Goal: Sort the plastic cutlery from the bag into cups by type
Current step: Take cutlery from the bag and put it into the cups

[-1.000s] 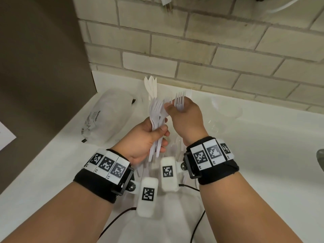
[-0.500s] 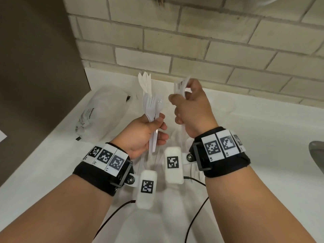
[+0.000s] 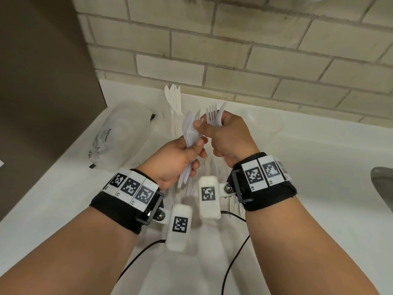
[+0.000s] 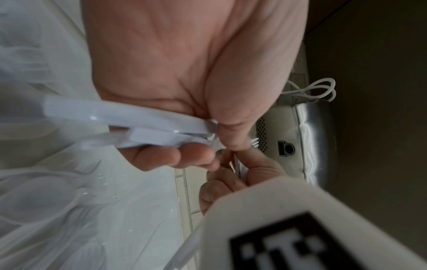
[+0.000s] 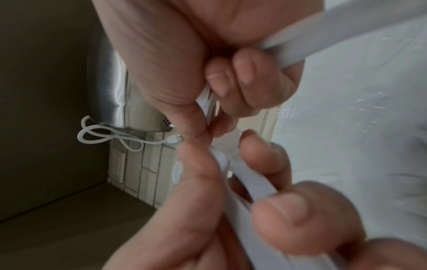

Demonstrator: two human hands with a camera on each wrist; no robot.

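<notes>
At left hand point(image 3: 176, 160) bundle point(image 3: 190, 133), right hand point(image 3: 227, 135) back, pinching, forks point(image 3: 214, 116) kept.

cutlery bundle point(image 3: 190, 133): white plastic, smooth, slight sheen; in left hand point(image 3: 174, 162).
forks point(image 3: 214, 116): same white plastic, semi-matt; in right hand point(image 3: 227, 137).
knives point(image 3: 173, 99): white plastic, smooth, upright at the wall.
bag point(image 3: 119, 133): clear thin plastic film, crinkled, glossy, w/ printed text.
counter point(image 3: 319, 167): white, smooth, glossy.
wall point(image 3: 234, 50): pale brick, matt, rough; grey mortar.
wrist bands point(image 3: 119, 207): black cloth, matt; white plastic marker tiles.
sink edge point(image 3: 382, 179): brushed metal, approx. satin.
</notes>
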